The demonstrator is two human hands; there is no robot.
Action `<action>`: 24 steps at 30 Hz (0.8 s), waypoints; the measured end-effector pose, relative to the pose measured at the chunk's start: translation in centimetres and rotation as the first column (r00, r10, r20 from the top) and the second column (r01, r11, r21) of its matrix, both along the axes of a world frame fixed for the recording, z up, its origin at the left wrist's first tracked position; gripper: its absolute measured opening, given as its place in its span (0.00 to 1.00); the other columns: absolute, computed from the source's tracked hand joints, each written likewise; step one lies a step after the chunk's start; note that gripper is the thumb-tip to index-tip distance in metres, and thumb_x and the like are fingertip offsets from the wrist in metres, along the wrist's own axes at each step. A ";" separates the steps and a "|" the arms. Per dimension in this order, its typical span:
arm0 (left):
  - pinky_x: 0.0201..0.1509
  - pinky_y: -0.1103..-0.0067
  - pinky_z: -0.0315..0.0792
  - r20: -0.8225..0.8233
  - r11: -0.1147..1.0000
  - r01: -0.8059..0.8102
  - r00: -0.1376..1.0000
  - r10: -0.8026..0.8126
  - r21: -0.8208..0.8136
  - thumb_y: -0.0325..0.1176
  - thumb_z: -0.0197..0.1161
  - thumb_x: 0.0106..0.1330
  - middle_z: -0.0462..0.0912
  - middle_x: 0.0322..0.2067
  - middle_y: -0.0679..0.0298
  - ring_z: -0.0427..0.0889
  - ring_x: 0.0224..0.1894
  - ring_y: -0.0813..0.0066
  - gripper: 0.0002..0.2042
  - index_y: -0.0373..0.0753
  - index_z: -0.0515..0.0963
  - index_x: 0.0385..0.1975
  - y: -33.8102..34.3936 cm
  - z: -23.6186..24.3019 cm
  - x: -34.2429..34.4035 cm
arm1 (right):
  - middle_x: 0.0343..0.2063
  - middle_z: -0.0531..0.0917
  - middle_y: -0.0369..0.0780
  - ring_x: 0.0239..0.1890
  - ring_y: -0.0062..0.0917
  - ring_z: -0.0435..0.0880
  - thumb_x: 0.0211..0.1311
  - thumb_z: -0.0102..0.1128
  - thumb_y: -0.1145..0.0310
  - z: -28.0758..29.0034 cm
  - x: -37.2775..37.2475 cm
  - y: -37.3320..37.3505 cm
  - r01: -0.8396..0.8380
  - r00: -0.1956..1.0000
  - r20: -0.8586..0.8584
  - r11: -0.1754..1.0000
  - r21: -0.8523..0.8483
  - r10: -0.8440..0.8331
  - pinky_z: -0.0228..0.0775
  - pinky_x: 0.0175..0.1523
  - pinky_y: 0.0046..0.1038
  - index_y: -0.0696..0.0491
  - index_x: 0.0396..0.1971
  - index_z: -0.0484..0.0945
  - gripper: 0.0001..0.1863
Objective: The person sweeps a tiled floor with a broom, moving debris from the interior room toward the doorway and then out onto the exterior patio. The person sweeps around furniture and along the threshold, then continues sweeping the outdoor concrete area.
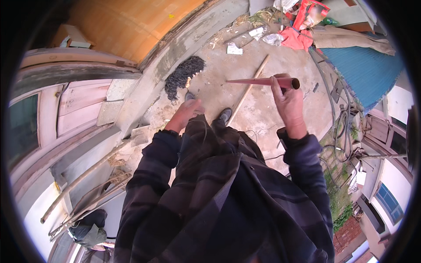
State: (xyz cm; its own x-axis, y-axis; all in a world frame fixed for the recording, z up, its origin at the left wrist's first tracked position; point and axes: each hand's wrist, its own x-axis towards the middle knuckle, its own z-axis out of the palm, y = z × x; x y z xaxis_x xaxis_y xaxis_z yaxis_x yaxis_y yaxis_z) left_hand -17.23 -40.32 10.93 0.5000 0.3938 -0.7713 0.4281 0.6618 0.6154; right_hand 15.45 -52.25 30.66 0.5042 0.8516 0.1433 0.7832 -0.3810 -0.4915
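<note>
A hollow reddish-brown pole (252,81) is gripped near its open end by my right hand (287,98), fingers curled round it. It reaches leftward across the view and narrows to its far end. My left hand (186,115) is in front of my left thigh, holding nothing, its fingers loosely stretched to the right. Beyond it lies a dark grey mop head of stringy strands (185,75) on the ground, apart from the pole's far tip. Below the pole, a pale wooden stick (249,90) lies slanted on the concrete, next to my right shoe (225,115).
A concrete step (164,61) and orange panel (118,24) stand at the far left. Red plastic bags (298,37) and scraps lie at the far right, by a blue ribbed sheet (362,72). Black hoses (344,127) coil at right; long sticks (83,175) lean at left.
</note>
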 end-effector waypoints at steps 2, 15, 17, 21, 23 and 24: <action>0.53 0.73 0.69 0.001 0.995 0.015 1.000 -0.015 0.099 0.54 0.57 0.73 0.85 0.43 0.60 0.82 0.46 0.72 0.23 0.38 0.76 0.50 0.2 0.0 0.1 | 0.21 0.82 0.49 0.19 0.42 0.81 0.63 0.68 0.57 -0.8 0.2 0.1 -0.002 0.986 -0.163 0.991 0.133 0.024 0.72 0.28 0.34 0.59 0.25 0.85 0.18; 0.52 0.75 0.70 0.022 0.962 0.213 0.975 -0.220 0.171 0.50 0.59 0.72 0.85 0.41 0.63 0.82 0.46 0.74 0.22 0.36 0.78 0.50 0.5 -0.3 2.8 | 0.28 0.85 0.46 0.29 0.35 0.84 0.65 0.65 0.61 -0.6 -0.5 -1.3 0.001 0.987 -0.158 0.999 0.043 0.005 0.74 0.35 0.32 0.58 0.37 0.84 0.13; 0.51 0.76 0.71 0.010 0.954 0.233 0.971 -0.239 0.189 0.49 0.59 0.72 0.85 0.40 0.63 0.82 0.45 0.75 0.21 0.36 0.78 0.49 0.2 -0.1 3.1 | 0.28 0.85 0.44 0.28 0.30 0.84 0.63 0.65 0.64 -0.5 -0.4 -1.4 0.083 0.970 -0.221 0.994 -0.068 -0.096 0.74 0.35 0.30 0.57 0.38 0.83 0.12; 0.49 0.77 0.73 -0.057 0.883 0.304 0.951 -0.304 0.358 0.46 0.62 0.70 0.85 0.38 0.63 0.82 0.42 0.76 0.19 0.33 0.80 0.44 1.6 -0.5 4.7 | 0.27 0.85 0.42 0.28 0.26 0.83 0.56 0.65 0.68 -0.4 0.7 -2.1 0.031 0.924 -0.382 0.999 0.008 -0.025 0.74 0.37 0.27 0.56 0.40 0.80 0.12; 0.49 0.77 0.74 -0.112 0.822 0.346 0.936 -0.333 0.453 0.45 0.63 0.69 0.85 0.36 0.63 0.82 0.41 0.75 0.19 0.32 0.81 0.42 2.4 -0.6 5.5 | 0.25 0.83 0.41 0.29 0.25 0.82 0.53 0.64 0.68 -0.7 1.1 -2.6 0.015 0.882 -0.469 0.998 -0.060 -0.041 0.73 0.38 0.26 0.56 0.37 0.82 0.12; 0.48 0.76 0.74 -0.109 0.808 0.337 0.939 -0.327 0.483 0.44 0.64 0.68 0.85 0.36 0.62 0.82 0.40 0.75 0.19 0.31 0.80 0.42 2.9 -0.8 6.3 | 0.24 0.83 0.41 0.29 0.25 0.82 0.53 0.64 0.68 -1.0 1.4 -2.6 -0.021 0.870 -0.493 0.994 -0.111 -0.037 0.73 0.38 0.26 0.56 0.37 0.82 0.11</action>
